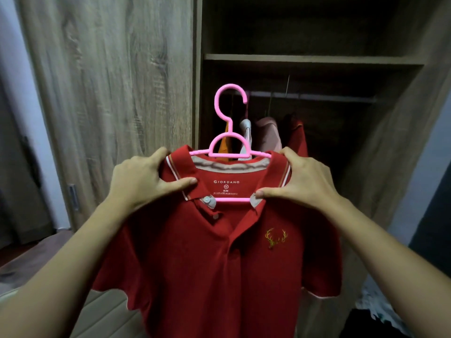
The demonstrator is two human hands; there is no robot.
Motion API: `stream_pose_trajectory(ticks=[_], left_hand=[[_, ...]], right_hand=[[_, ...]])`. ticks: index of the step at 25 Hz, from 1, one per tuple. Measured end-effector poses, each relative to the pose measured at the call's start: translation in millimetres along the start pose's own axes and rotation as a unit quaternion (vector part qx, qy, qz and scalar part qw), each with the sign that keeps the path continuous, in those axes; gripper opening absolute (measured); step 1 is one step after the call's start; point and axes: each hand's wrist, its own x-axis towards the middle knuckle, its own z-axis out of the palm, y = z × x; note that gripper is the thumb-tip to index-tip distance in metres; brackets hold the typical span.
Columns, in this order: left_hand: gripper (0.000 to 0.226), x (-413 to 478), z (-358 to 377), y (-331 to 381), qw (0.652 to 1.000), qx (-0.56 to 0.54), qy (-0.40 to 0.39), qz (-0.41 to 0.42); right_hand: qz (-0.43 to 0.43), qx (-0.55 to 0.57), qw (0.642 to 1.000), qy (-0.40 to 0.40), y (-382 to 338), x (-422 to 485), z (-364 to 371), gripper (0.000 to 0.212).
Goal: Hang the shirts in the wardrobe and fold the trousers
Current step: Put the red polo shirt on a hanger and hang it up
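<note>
Holding red shirt [219,264] up on pink hanger [230,132], in front of open wardrobe [317,59]; left hand [144,181] and right hand [302,179] apart, each pinching collar; other clothes [266,135] hang on rail [312,97] behind

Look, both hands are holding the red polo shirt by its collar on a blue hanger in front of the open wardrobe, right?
Nearly. The head view shows the hanger is pink, not blue. The rest holds: the left hand and the right hand hold the red polo shirt by its collar in front of the open wardrobe.
</note>
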Motion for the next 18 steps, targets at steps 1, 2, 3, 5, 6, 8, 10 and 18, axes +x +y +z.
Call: stream_pose_trajectory(ticks=[1,2,3,5,6,8,10,18], left_hand=[[0.077,-0.7,0.0,-3.0,0.999,-0.037,-0.011,0.004],[0.071,-1.0,-0.6,-8.4,0.992,-0.117,-0.035,0.014],[0.062,-0.8,-1.5,-13.5,0.975,-0.21,-0.066,0.023],[0.046,0.3,-0.2,-18.8,0.933,-0.34,-0.117,0.023],[0.043,-0.4,2.2,-18.8,0.924,-0.359,-0.128,0.016],[0.045,-3.6,6.7,-12.7,0.927,-0.358,-0.115,-0.003],[0.053,-6.6,10.3,1.7,0.939,-0.331,-0.092,-0.023],[0.037,-13.4,23.8,137.3,0.982,-0.163,-0.095,-0.025]], right_hand=[[-0.002,-0.003,1.0,0.003,0.7,-0.8,-0.7,0.089],[-0.004,-0.005,1.0,0.004,2.7,-1.7,-0.8,0.091],[-0.009,-0.007,1.0,-0.001,5.1,-2.8,-1.5,0.093],[-0.015,-0.003,1.0,-0.022,11.0,-4.5,-3.7,0.096],[-0.017,0.004,0.999,-0.032,11.9,-5.3,-5.2,0.098],[-0.019,0.012,0.999,-0.034,11.0,-5.7,-5.2,0.103],[-0.011,0.044,0.999,0.018,1.0,-9.5,-1.7,0.091],[0.293,0.427,0.851,-0.087,-20.9,-3.8,3.8,0.063]])
